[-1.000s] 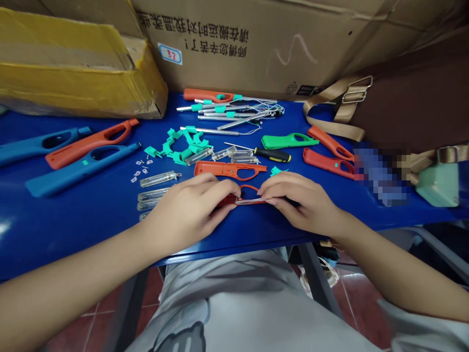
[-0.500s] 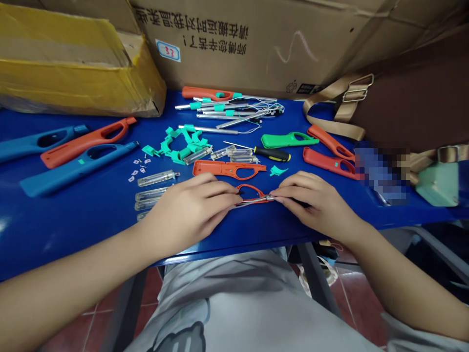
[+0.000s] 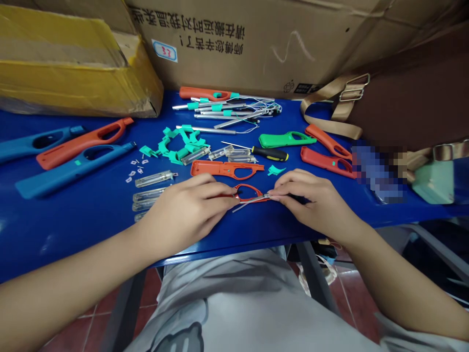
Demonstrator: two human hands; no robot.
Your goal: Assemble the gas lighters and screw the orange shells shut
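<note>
An orange half of a lighter casing [image 3: 252,187], with a looped trigger opening, lies between my hands near the table's front edge. My left hand [image 3: 194,203] is closed over its handle end, which the fingers hide. My right hand [image 3: 306,195] pinches the narrow end, where a silvery metal tube [image 3: 266,196] shows at the fingertips. From there a thin pale hose [image 3: 241,208] slants left and down, its free end outside the casing. Just beyond lies the matching orange casing half [image 3: 220,168], beside a small green trigger [image 3: 275,170].
Clear fuel tanks [image 3: 154,179] lie by my left forearm. Green triggers [image 3: 181,146], a screwdriver [image 3: 271,153] and several metal tubes with wires [image 3: 227,117] lie farther back. Coloured lighter casings [image 3: 76,166] rest at left, others at right. Cardboard boxes [image 3: 220,63] and a brown bag [image 3: 410,98] border the table.
The thin hose has swung out from along the casing and now points down toward the table's front edge. Both hands keep nearly the same grip; the view has shifted slightly.
</note>
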